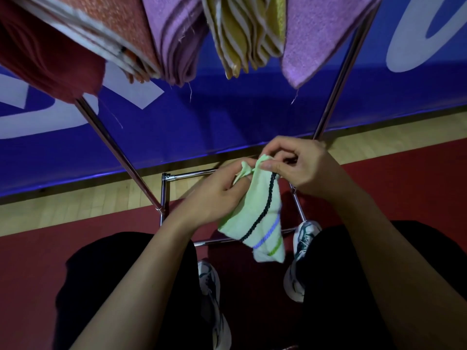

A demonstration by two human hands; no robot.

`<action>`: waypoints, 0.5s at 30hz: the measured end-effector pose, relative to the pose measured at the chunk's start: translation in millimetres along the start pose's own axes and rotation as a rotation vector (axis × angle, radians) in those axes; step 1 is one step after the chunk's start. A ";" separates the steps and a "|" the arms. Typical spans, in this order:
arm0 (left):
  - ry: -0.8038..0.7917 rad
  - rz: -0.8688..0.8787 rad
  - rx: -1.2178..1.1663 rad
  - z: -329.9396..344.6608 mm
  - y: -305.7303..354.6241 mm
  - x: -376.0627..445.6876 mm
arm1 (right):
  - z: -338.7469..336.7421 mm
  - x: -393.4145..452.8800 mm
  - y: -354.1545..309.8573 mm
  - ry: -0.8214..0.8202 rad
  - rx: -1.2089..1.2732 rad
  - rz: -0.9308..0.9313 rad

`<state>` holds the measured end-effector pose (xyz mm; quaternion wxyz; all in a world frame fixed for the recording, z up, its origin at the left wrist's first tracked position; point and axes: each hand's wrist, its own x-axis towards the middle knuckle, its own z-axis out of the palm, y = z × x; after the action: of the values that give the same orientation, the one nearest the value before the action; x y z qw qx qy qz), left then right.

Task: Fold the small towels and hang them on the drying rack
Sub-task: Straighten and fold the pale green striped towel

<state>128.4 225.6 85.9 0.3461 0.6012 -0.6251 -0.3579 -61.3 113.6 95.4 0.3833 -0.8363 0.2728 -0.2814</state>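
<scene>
A small light-green towel point(260, 215) with blue and green stripes near its lower end hangs in the air between both hands, in front of the lower bars of the chrome drying rack point(165, 195). A dark twisted cord point(264, 210) runs down across the towel's face from its top edge to the striped end. The right hand point(300, 165) pinches the towel's top edge between thumb and forefinger, the other fingers curled in. The left hand point(214, 195) holds the towel's left side, its fingers closed on a bunched corner just beside the right hand's pinch. The towel's lower part dangles free, slightly twisted.

Above the green towel, the rack's upper part carries folded towels side by side: a dark red one point(50, 56) farthest left, then an orange one point(113, 26), a purple one point(177, 39), a yellow-and-white striped one point(247, 34), and another purple one point(318, 39) on the right. The rack's two slanted legs run down from them to either side of the hands.

Below the towel, the person's dark trousers and white sneakers point(303, 238) stand on a red floor point(32, 261). Beyond the rack's base lies a strip of light wood flooring, and behind it a blue banner point(227, 114) with large white shapes.
</scene>
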 end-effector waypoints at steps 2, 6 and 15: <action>0.016 -0.006 -0.017 1.2 0.2 0.2 | -2.2 0.0 -0.5 0.038 0.013 -0.021; 0.050 -0.082 -0.013 0.1 -5.4 3.3 | -9.7 1.2 1.6 0.079 -0.064 -0.112; 0.223 -0.124 -0.010 -12.4 -11.9 7.6 | -29.8 -13.1 -18.1 -0.342 0.435 0.092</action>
<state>144.8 217.4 81.9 0.3936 0.6729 -0.5427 -0.3126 -86.4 118.0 122.7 0.6069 -0.7564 0.1747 -0.1703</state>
